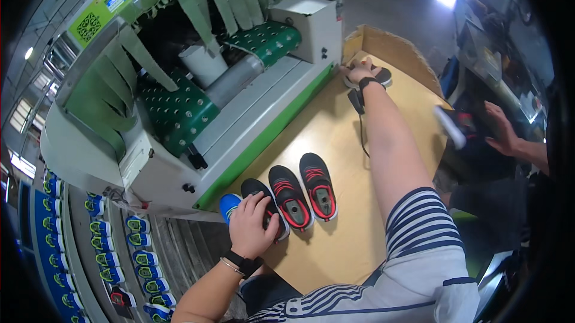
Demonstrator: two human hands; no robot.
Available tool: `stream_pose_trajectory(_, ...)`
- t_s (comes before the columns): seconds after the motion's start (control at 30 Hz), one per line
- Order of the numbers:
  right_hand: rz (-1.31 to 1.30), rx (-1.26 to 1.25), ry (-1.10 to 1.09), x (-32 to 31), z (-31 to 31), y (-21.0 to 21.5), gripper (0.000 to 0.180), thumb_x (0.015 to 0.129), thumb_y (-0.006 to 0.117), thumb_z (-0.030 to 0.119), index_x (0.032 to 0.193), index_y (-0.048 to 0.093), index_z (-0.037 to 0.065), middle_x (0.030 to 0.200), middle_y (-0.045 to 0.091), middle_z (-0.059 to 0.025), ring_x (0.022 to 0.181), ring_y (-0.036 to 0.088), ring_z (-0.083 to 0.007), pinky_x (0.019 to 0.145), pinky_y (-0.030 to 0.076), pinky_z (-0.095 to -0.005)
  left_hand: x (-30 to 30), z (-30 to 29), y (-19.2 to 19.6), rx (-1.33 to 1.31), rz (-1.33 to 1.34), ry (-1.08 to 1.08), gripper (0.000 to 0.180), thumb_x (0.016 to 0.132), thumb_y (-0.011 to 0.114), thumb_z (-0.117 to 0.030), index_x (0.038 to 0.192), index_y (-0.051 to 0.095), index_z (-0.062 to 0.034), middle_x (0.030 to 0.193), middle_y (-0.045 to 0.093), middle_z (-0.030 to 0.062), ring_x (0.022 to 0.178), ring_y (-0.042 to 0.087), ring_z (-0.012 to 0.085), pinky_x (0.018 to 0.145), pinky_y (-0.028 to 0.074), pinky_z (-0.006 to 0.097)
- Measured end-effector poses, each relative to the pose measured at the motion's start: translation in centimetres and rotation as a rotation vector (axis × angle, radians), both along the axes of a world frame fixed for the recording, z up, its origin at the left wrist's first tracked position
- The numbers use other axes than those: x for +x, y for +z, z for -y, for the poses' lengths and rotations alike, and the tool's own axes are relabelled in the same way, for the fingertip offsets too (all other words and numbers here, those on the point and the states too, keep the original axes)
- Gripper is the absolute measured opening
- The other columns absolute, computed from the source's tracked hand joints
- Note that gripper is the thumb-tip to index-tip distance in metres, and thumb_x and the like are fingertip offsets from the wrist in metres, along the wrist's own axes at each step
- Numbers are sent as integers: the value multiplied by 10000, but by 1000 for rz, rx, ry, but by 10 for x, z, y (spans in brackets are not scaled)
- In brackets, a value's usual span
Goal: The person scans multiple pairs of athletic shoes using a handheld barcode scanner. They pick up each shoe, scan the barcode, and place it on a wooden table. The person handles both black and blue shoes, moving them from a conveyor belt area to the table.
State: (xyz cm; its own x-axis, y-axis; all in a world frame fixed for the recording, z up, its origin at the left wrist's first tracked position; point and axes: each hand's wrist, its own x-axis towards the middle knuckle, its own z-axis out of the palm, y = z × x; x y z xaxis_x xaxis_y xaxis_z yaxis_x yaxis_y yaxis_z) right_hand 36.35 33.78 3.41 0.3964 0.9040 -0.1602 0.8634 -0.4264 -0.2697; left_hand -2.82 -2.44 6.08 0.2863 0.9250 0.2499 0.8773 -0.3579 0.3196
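Note:
My left hand (253,224) is over the leftmost black sneaker (252,186), thumb and fingers curled across its sides. A blue shoe (228,202), mostly hidden, shows just left of that hand. To its right stand two more black sneakers with red laces and red-edged openings, a middle one (283,186) and a right one (314,170). My right arm reaches to the far end of the table, where my right hand (361,71) grips a dark shoe with a pale sole edge (384,76). The hand covers much of that shoe.
A machine with green perforated belts (179,107) and hanging green strips borders the wooden table (347,227). A dark device with a cable (356,101) lies near my right wrist. A co-worker's hand (503,131) is beside a blurred shoe (458,124). Racks of blue shoes (108,257) stand left.

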Motion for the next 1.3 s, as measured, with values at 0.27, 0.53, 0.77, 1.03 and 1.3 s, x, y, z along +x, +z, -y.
stream_pose_trajectory(0.27,-113,595,337,-67,55,-41,303,835,610,20,1126,674,77,1276,562,-211,1175,506,-481,1011,466,-527,3,-2,-2,-18,-26,-10,427,853,704,-264,1234,653,-77,1324,629,125,1248,565,363,1023,446,487)
stream_pose_trajectory(0.53,-571,582,456,-110,229,-41,633,813,661,-11,1411,509,133,1523,358,-299,1373,424,-504,1153,396,-471,3,1,-5,78,-11,-30,396,870,681,-274,1214,666,-79,1299,646,104,1203,585,323,990,461,451)
stream_pose_trajectory(0.77,-624,873,424,-77,279,9,591,839,620,-6,1410,527,112,1367,548,-234,1302,513,-410,1129,405,-445,0,-2,-7,73,205,-7,601,946,666,-378,1420,522,-38,1410,547,181,1324,496,363,1101,382,464)
stream_pose_trajectory(1.03,-848,1002,615,-143,382,109,618,993,577,49,1573,363,66,1549,437,-139,1432,412,-259,1190,310,-367,84,14,51,-570,1435,-310,778,1018,508,-620,1565,373,-84,1491,528,138,1309,558,262,1101,447,416)
stream_pose_trajectory(1.3,-532,527,360,-160,426,-7,899,923,734,403,1633,239,159,1633,218,-326,1520,235,-473,1202,208,-580,28,-70,115,-697,2113,-393,845,983,359,-768,1437,483,-66,1317,634,164,838,612,165,738,529,305)
